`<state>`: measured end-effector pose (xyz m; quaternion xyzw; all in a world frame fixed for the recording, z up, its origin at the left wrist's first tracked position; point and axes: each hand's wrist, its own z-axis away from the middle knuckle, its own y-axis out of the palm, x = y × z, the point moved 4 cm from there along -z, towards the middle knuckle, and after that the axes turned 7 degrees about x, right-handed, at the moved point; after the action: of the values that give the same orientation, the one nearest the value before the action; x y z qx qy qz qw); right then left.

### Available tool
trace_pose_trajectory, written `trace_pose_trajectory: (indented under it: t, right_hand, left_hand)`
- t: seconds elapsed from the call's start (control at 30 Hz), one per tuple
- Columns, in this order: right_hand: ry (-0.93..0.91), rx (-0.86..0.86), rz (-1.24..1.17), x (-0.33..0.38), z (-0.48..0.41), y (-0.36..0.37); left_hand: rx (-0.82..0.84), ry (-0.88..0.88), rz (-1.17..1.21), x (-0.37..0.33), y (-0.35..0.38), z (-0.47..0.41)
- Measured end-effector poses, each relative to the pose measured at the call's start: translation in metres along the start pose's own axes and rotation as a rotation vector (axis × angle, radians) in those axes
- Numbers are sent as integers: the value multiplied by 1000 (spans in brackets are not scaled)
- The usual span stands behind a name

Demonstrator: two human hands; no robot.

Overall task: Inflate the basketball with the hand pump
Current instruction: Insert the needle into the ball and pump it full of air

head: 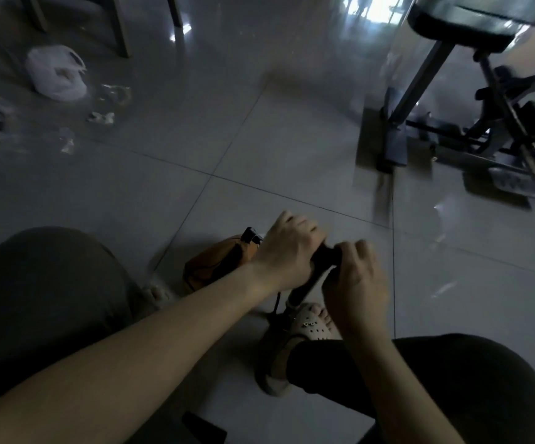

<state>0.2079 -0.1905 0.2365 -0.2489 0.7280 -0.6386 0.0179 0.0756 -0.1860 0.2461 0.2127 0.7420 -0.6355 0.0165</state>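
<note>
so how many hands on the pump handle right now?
2. Left hand grips the left end of the pump handle, right hand the right end. The flat basketball lies on the floor behind the left hand.

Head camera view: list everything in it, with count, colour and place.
basketball: one, orange, flat, floor left of the pump
hand pump: one, black, upright between the feet
plastic bag: one, white, far left floor
wrapper scraps: several, clear, near the bag
exercise machine: one, black, upper right
sandals: two, beige, one by the pump's base
left hand: gripping pump handle
right hand: gripping pump handle
</note>
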Motion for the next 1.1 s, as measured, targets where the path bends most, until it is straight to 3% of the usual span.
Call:
trace_pose_trajectory:
  t: [0.07,0.17,0.3,0.47,0.53,0.77,0.93,1.1]
  right_hand:
    - [-39,-88,-10,11,-8,-32]
    - [-25,-14,89,20,-16,-30]
    - [-32,117,160,10,2,16]
    - [-61,164,185,-1,28,66]
    - [-29,274,202,-9,20,84]
    - [15,536,185,-20,8,121]
    - [-20,624,211,-24,4,126]
    - [47,640,106,-21,23,95]
  left_hand:
    - [-86,26,-10,-5,-28,-3]
    - [-103,-30,40,1,-33,-2]
    - [-101,-121,84,6,16,26]
    - [-82,-101,61,17,80,51]
    - [-61,-71,26,24,94,43]
    - [126,-165,-182,39,137,39]
    - [240,-206,-198,41,142,37]
    - [384,-84,-115,23,117,38]
